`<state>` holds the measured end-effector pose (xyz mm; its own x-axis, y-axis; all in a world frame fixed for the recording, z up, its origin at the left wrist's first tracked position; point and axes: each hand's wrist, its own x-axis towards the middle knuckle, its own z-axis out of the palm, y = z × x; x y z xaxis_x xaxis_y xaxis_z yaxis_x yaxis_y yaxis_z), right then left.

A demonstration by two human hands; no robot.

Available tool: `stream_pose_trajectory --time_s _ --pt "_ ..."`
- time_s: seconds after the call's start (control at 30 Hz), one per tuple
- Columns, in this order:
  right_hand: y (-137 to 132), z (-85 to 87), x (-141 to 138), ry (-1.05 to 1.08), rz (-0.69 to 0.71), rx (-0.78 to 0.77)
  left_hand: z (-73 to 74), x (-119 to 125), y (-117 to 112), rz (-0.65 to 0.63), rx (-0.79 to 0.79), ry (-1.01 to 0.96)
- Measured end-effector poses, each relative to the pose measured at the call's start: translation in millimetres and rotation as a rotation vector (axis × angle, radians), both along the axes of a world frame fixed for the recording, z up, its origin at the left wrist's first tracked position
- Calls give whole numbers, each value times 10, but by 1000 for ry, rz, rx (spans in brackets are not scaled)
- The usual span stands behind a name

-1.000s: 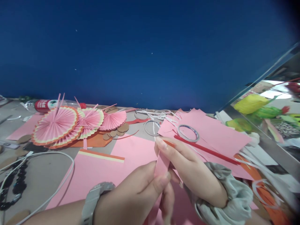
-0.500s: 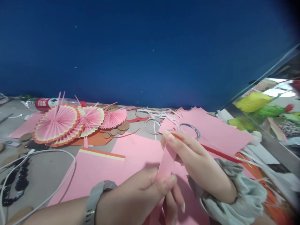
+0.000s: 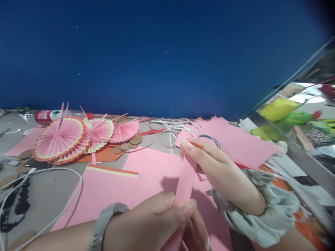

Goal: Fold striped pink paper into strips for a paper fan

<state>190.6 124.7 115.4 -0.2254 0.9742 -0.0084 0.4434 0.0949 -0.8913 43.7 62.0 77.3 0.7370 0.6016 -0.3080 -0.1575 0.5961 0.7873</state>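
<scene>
Between my two hands runs a folded strip of pink paper (image 3: 186,177), narrow and slanting, with an orange edge showing at its far end. My left hand (image 3: 167,219) pinches its lower part, thumb on top and fingers curled beneath. My right hand (image 3: 206,160) is closed on the upper end, thumb pressed near the orange edge. Under the hands lie large pink paper sheets (image 3: 157,167). One sheet (image 3: 104,188) at the left carries an orange and cream band along its far edge. The lower end of the strip is partly hidden by my left hand.
Pleated pink paper fans (image 3: 61,139) stand at the left before a plastic bottle (image 3: 47,116). Rolls of tape (image 3: 169,138) and white paper strips (image 3: 172,124) lie at the back. A white cable (image 3: 75,202) loops around dark beads (image 3: 23,198). A blue wall (image 3: 157,69) rises behind.
My left hand has slid slightly down along the folded paper, baring more of it between the hands. My right hand keeps its grip at the top. The whole view has shifted a little.
</scene>
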Motion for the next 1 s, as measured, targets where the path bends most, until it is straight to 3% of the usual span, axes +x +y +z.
stream_pose_trajectory --time_s 0.17,0.27,0.37,0.53,0.7,0.8,1.0 --pt "4 32 1 -70 7 104 -111 54 3 -29 -76 -39" --pt "-2 52 4 -94 25 144 -165 61 5 16 -108 -186" --pt "8 74 16 -45 11 129 -172 58 3 57 -70 -192" --pt "47 105 31 142 -15 -62 -76 40 -7 107 1 -19" --pt "45 120 39 316 53 -323 59 -28 -14 -42 165 220" --pt "16 135 47 353 34 -318 124 -43 -16 -69 210 267" --pt "26 168 60 321 0 -320 101 4 -37 -43 94 205"
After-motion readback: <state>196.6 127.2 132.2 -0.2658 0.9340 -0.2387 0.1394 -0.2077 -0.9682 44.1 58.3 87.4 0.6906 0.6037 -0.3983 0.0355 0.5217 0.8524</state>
